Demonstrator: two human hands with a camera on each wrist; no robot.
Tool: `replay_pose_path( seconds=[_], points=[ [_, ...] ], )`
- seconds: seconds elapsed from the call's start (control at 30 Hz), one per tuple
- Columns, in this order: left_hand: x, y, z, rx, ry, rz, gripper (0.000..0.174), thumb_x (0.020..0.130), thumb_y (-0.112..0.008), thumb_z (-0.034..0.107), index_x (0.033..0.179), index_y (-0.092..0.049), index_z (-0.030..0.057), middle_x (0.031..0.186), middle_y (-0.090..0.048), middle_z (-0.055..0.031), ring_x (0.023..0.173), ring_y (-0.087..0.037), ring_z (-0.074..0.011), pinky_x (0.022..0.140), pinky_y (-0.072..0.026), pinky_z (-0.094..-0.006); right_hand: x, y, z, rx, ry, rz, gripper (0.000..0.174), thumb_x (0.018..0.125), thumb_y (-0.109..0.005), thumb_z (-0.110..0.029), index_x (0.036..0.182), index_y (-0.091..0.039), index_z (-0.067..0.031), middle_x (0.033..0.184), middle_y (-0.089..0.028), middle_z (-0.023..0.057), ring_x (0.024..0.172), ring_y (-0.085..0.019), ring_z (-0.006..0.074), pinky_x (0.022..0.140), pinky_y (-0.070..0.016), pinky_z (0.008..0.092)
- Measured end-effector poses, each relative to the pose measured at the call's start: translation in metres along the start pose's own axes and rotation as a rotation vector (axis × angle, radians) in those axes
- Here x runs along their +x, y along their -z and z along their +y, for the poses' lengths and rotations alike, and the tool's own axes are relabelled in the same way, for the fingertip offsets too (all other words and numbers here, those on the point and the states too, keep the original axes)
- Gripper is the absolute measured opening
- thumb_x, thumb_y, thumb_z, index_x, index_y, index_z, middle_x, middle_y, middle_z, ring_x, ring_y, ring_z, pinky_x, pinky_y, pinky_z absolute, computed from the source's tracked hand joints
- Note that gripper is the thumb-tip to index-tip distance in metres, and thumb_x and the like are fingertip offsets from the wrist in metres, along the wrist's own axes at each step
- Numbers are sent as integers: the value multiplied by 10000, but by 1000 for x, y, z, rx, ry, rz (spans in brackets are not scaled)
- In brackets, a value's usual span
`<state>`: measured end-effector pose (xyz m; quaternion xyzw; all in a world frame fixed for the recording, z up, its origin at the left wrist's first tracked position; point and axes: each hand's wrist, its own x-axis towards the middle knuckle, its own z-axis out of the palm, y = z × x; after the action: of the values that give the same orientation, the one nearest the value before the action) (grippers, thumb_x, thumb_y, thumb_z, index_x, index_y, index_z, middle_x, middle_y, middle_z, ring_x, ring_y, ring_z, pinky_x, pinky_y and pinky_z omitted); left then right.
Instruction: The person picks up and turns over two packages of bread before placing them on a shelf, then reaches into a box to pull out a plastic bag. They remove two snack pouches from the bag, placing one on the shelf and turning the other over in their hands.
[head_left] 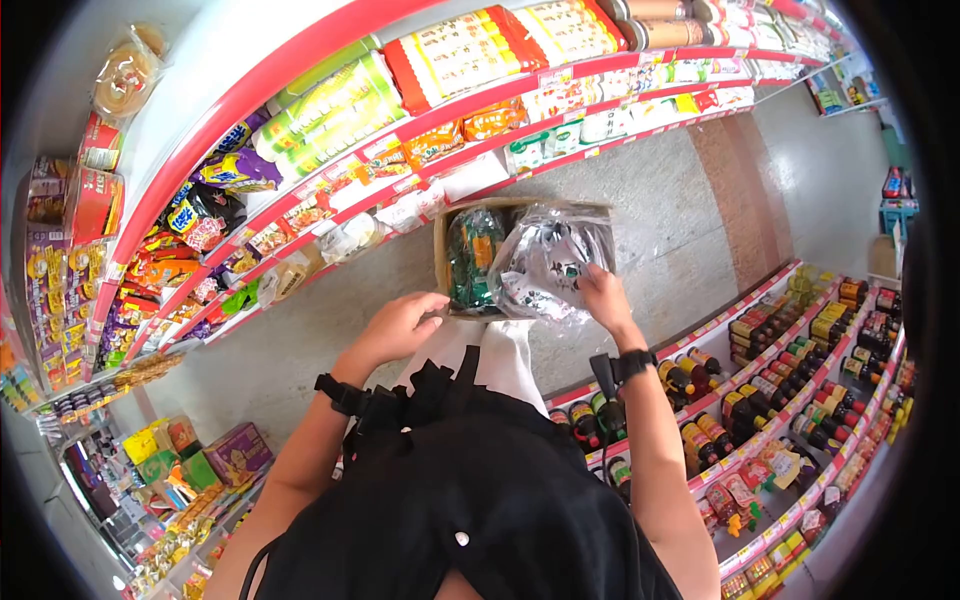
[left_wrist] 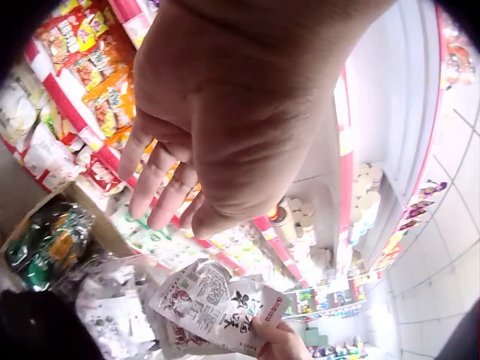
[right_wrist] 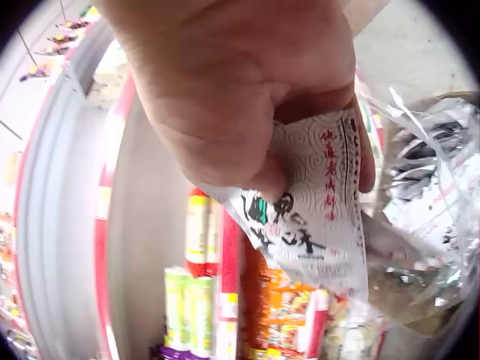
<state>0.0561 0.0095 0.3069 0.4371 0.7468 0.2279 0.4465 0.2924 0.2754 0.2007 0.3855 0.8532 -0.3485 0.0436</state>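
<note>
My right hand [head_left: 605,300] pinches a white printed packet [right_wrist: 319,202] between thumb and fingers, over a clear plastic bag [head_left: 598,228]. More white packets with dark lettering lie inside that bag, which fills the right part of a cardboard box [head_left: 441,262]. Green packages in clear wrap [head_left: 474,255] fill the box's left part. At the box's near left corner hovers my left hand [head_left: 398,326], holding nothing. Its fingers [left_wrist: 160,178] are loosely extended in the left wrist view, where the packet in the right hand shows its printed face.
Shelves [head_left: 330,175] of bagged snacks and tissue-like packs curve along the far and left side. Low shelves with rows of dark bottles [head_left: 765,385] stand at the right, close to my right forearm. Grey floor [head_left: 660,195] runs between them, around the box.
</note>
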Motion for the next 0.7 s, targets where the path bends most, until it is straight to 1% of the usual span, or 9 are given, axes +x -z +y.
replay_pose_path(
  seconds=[0.07, 0.1, 0.17, 0.27, 0.37, 0.43, 0.5, 0.53, 0.7],
  points=[
    [0, 19, 19, -14, -74, 58, 336, 861, -534, 105, 1188, -515, 32, 1148, -586, -134, 1063, -571, -248, 874, -460, -348, -16, 31, -26, 568, -1, -99, 224, 866, -571, -159, 1036, -583, -14, 807, -660, 94, 740, -607, 157, 689, -478, 321],
    [1, 28, 28, -25, -135, 104, 339, 864, -534, 104, 1194, -509, 33, 1152, -585, -132, 1074, -566, -246, 888, -452, -348, -24, 50, -45, 554, 12, -88, 224, 866, -571, -159, 1036, -583, -14, 807, -660, 94, 740, -607, 157, 689, -478, 321],
    [1, 46, 51, -58, -196, 160, 379, 869, -558, 134, 1230, -482, 44, 1212, -549, -129, 1143, -518, -246, 939, -416, -353, -39, 88, -91, 800, 5, -247, 221, 909, -542, -138, 1079, -577, -1, 853, -618, -22, 772, -506, 40, 690, -441, 232],
    [-4, 77, 93, -34, -401, 277, 548, 841, -632, 195, 1313, -393, 56, 1310, -462, -137, 1231, -430, -251, 990, -365, -365, -47, 130, -149, 748, 194, -357, 196, 925, -519, -118, 1076, -580, -7, 905, -611, -38, 785, -513, 40, 699, -441, 228],
    [-10, 99, 115, -77, -524, 275, 582, 814, -671, 225, 1291, -404, 25, 1197, -544, -149, 1123, -522, -265, 940, -404, -356, -55, 163, -202, 770, 306, -380, 192, 921, -526, -111, 1068, -580, 1, 885, -615, -22, 772, -514, 41, 693, -444, 224],
    [-22, 116, 132, -100, -519, 230, 478, 819, -672, 246, 1179, -486, -7, 1132, -574, -151, 1040, -561, -246, 873, -432, -336, -57, 175, -228, 736, 371, -285, 190, 915, -526, -84, 1070, -580, 13, 885, -623, -7, 784, -528, 43, 697, -450, 219],
    [-26, 116, 127, -473, -590, 173, 367, 843, -657, 222, 1093, -526, -13, 990, -595, -67, 910, -547, -119, 779, -437, -264, -60, 183, -253, 915, 444, -110, 205, 903, -542, -74, 1078, -582, 24, 894, -634, 8, 791, -547, 49, 701, -457, 217],
    [-28, 119, 123, -473, -598, 204, 283, 865, -636, 190, 1034, -530, -10, 868, -548, 0, 829, -470, -38, 720, -409, -207, -60, 184, -263, 983, 462, -52, 222, 887, -561, -65, 1083, -582, 36, 922, -648, 35, 800, -576, 68, 710, -469, 222],
    [-56, 116, 121, -760, -554, 305, 197, 867, -633, 155, 950, -523, 14, 853, -513, 41, 800, -444, -8, 686, -391, -193, -61, 178, -288, 1189, 436, 15, 234, 879, -566, -77, 1083, -570, 37, 975, -651, 84, 856, -617, 122, 761, -488, 252]
  ],
)
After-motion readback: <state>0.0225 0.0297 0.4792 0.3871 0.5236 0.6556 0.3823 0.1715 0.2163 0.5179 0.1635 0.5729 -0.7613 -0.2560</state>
